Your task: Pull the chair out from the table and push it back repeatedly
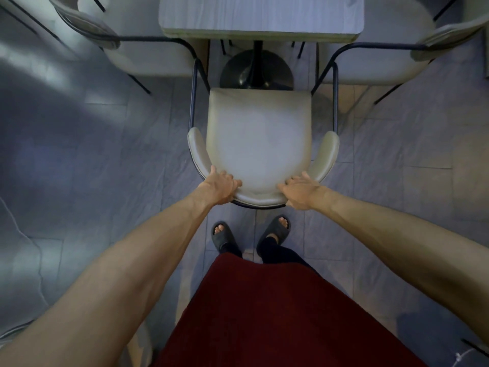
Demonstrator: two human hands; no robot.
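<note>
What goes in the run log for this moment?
left hand on chair backrest | right hand on backrest | chair clear of table

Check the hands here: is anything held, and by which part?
Yes. Both hands are on the chair, at the curved top of its backrest: the left hand toward the left of the curve, the right hand toward the right. The seat is clear of the table.

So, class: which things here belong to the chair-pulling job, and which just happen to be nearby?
Job:
chair
table
left hand
right hand

Nearby:
chair on the left
chair on the right
cable
</note>
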